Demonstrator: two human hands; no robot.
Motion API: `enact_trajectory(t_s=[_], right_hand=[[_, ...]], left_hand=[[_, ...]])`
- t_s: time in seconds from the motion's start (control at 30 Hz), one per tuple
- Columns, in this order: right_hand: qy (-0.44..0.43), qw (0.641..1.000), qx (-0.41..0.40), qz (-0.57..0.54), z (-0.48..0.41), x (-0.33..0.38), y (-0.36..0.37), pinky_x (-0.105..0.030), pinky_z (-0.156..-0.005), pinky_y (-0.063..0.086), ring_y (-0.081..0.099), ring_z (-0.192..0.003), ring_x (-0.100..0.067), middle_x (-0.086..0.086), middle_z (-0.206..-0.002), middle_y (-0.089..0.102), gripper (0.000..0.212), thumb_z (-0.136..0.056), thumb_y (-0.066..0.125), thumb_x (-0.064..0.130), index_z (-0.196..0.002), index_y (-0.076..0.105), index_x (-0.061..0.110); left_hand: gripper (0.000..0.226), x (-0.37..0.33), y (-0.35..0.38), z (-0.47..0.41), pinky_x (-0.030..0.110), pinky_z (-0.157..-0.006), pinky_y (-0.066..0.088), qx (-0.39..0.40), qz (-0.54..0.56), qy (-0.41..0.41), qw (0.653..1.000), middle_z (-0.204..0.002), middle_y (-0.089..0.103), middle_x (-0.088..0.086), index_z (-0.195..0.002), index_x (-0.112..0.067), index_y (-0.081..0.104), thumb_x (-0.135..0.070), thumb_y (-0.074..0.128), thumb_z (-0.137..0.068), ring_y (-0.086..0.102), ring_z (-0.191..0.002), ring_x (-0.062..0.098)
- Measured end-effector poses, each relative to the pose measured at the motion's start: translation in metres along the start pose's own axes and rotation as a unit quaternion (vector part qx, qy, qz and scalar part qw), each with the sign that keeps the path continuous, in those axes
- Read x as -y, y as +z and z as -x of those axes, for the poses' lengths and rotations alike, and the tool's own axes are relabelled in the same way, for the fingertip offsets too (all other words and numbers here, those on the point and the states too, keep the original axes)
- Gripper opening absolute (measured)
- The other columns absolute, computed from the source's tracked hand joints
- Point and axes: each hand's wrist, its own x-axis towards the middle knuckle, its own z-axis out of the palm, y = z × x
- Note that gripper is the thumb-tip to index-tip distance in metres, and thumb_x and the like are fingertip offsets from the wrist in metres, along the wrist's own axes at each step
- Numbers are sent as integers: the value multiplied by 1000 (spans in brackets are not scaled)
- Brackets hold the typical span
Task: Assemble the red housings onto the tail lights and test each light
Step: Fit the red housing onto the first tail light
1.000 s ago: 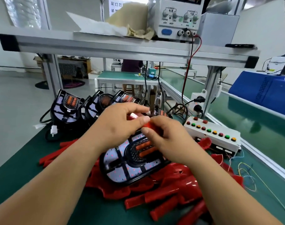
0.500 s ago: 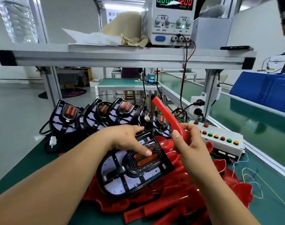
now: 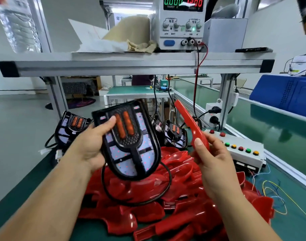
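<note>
The left hand [image 3: 89,146] grips a black tail light [image 3: 129,141] and holds it up above the pile of red housings [image 3: 166,202] — thumb pressed on its face. The right hand [image 3: 213,159] pinches one red housing [image 3: 190,124], pointing up.

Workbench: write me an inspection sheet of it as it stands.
Surface: green mat, largely covered by parts.
Job's things: tail light and one housing in hand, apart; pile of housings beneath; more lights at back.
Clutter: paper and rag on the shelf.
Hands: left hand grips the tail light; right hand holds the housing.
Cables: black cable loops over the pile; red lead drops from the power supply; loose wires by the button box.
Surroundings: blue box at right; another bench behind.
</note>
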Motion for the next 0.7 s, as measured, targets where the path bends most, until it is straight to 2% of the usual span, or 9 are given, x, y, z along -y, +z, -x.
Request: enact_trajectory(t_s=[0.07, 0.13, 0.2, 0.27, 0.33, 0.47, 0.57, 0.67, 0.7], right_hand=[[10, 1000, 0, -11, 0, -1, 2, -28, -69, 51, 59, -73, -13, 4, -84, 69, 38, -69, 72, 46, -105, 70, 34], [24, 999, 1, -32, 0, -1, 4, -22, -63, 51, 58, -69, -11, 5, -80, 68, 33, -70, 72, 41, -102, 72, 34], [34, 998, 20, -54, 4, 0, 9, -22, -61, 49, 57, -65, -9, 6, -76, 66, 31, -70, 72, 37, -100, 74, 31], [26, 997, 58, -46, 10, 0, 19, -26, -71, 48, 60, -72, -9, 6, -80, 69, 33, -70, 72, 34, -102, 74, 28], [6, 996, 85, -7, 16, 0, 31, -26, -81, 51, 65, -85, -11, 4, -93, 73, 29, -73, 73, 29, -102, 74, 27], [-66, 974, 95, 195, 17, 1, 41, -23, -95, 46, 61, -102, -2, 7, -109, 67, 26, -87, 69, 20, -106, 68, 37], [-104, 957, 101, 250, 16, 1, 42, -20, -91, 43, 57, -99, 2, 8, -105, 64, 31, -88, 67, 22, -99, 60, 51], [-133, 940, 95, 298, 15, -2, 39, -6, -77, 37, 54, -89, 6, 11, -94, 56, 36, -89, 67, 29, -96, 56, 63], [-137, 935, 89, 314, 14, -3, 37, -6, -73, 38, 53, -85, 6, 14, -91, 51, 36, -89, 66, 35, -97, 54, 68]], left_hand=[[38, 16, -5, 10, 43, -68, 62, -59, 84, 25, 994, -116, 69, 16, -131, -7, 60, -19, 52, -96, 71, -98, 27], [43, 32, -6, 22, 49, -81, 59, -106, 147, 40, 983, -127, 65, 14, -138, -11, 53, -19, 52, -97, 67, -110, 29], [45, 48, -1, 33, 58, -92, 51, -122, 208, 41, 970, -129, 64, 12, -141, -16, 50, -20, 53, -96, 64, -115, 32], [52, 59, 6, 43, 61, -97, 46, -109, 239, 38, 964, -129, 65, 13, -141, -17, 49, -24, 56, -90, 63, -116, 34], [62, 65, 14, 50, 60, -99, 44, -84, 244, 26, 966, -131, 63, 14, -142, -17, 48, -28, 59, -82, 61, -118, 35], [64, 66, 24, 58, 59, -97, 45, -47, 245, 22, 968, -132, 61, 19, -141, -12, 48, -31, 58, -81, 61, -118, 40], [59, 65, 28, 63, 55, -93, 48, -39, 232, 21, 972, -129, 63, 19, -138, -11, 52, -32, 56, -83, 63, -115, 40], [58, 63, 26, 67, 53, -91, 50, -37, 232, 25, 972, -127, 64, 20, -138, -8, 52, -29, 56, -85, 63, -114, 40], [57, 63, 25, 69, 52, -90, 51, -26, 231, 25, 972, -128, 64, 20, -138, -7, 52, -29, 55, -85, 63, -115, 40]])
